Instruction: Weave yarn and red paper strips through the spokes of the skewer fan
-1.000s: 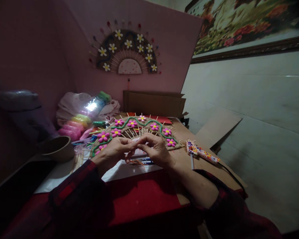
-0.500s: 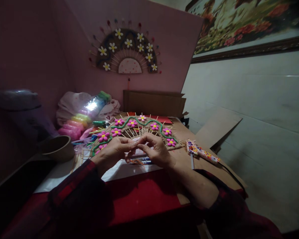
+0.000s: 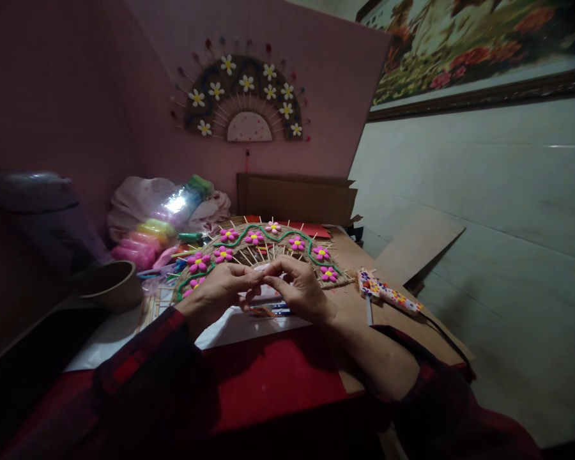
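Observation:
My left hand (image 3: 220, 287) and my right hand (image 3: 299, 291) meet fingertip to fingertip over the front of the table. Both are closed in a pinch; whatever lies between the fingers is too small or hidden to name. Just beyond them lies a fan-shaped craft piece (image 3: 273, 237) of twine and thin sticks, bearing pink flowers with yellow centres and a wavy green strand. My hands cover part of its lower middle. Beneath my fingers, an orange-brown strand (image 3: 263, 312) and blue pen-like items (image 3: 282, 310) rest on a white sheet (image 3: 230, 329).
A floral-patterned glue gun (image 3: 388, 292) with a dark cord lies at the right on cardboard. At left stand a round brown container (image 3: 112, 285) and colourful packets of clay-like material (image 3: 146, 236). Folded cardboard (image 3: 294, 198) is behind. A finished-looking fan (image 3: 246, 83) hangs on the pink wall.
My hands stay pinched together in nearly the same place, with only a very slight shift of the fingers. The things on the table look unchanged.

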The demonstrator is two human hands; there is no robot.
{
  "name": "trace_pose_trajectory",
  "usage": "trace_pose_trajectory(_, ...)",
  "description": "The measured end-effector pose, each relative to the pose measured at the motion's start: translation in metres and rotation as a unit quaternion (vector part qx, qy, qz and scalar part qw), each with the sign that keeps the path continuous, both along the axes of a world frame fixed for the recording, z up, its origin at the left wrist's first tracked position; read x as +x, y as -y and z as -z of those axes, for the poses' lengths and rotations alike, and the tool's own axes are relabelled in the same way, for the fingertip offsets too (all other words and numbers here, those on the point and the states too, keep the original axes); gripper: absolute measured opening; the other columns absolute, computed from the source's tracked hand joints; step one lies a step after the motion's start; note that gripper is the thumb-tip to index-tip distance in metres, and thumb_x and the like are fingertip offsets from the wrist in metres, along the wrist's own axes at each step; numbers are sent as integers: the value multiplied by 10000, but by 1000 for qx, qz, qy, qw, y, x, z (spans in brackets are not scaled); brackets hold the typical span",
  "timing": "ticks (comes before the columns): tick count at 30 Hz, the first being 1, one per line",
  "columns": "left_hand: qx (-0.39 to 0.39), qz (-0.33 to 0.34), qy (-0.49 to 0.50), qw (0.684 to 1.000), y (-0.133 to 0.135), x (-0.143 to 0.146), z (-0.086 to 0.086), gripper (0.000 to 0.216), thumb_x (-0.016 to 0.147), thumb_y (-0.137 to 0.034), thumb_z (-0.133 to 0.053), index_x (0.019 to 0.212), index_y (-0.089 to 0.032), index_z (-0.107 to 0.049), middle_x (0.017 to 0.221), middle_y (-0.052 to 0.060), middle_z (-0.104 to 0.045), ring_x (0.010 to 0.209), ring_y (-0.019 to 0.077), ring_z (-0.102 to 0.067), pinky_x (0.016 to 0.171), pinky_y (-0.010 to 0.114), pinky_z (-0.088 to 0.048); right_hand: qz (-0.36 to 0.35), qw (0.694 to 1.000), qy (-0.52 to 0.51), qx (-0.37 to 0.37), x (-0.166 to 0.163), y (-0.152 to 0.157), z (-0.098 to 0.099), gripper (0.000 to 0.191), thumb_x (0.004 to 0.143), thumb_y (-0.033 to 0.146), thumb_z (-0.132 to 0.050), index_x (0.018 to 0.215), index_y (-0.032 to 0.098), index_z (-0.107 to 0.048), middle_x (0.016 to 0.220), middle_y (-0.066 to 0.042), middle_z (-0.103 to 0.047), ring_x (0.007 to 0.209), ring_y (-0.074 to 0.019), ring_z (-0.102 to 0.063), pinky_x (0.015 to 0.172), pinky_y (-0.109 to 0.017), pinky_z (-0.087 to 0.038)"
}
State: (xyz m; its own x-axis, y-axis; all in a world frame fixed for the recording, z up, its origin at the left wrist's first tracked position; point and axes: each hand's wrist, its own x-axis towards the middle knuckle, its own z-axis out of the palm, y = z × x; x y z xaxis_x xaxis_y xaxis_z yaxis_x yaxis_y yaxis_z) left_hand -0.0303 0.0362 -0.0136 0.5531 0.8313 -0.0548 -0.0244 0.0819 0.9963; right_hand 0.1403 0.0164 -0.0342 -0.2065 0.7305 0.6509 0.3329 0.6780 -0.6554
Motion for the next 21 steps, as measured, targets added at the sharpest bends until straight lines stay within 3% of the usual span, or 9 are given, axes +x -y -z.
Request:
trace_pose_trajectory(8, 11, -4, -7, 1000, -2, -1, 3, 277, 690, -354, -707, 590, -116, -604, 541, -9, -502, 474, 79, -435, 426, 197, -353, 15, 999, 11, 40, -1, 2, -3, 86, 821, 152, -590, 766, 185, -647, 767, -27, -638, 722, -143, -579, 636, -264, -451)
trace_pose_trajectory(15, 5, -9, -23, 1000, -6, -1, 6, 315, 692, -391, -689, 556, -129, -576, 515, -14, -487, 443, 79, -437, 407, 202, -362, 26, 999, -3, 25, -2, 3, -3, 95, 812, 132, -588, 755, 184, -643, 742, -17, -634, 702, -135, -581, 639, -257, -457)
trace_pose_trajectory(21, 10, 40, -51, 998, -7, -6, 0, 312, 690, -390, -699, 566, -120, -604, 523, 2, -525, 416, 81, -457, 390, 207, -371, -43, 997, -69, -2, 0, -1, -2, 86, 758, 120, -641, 732, 189, -684, 744, -18, -639, 699, -130, -596, 613, -258, -482)
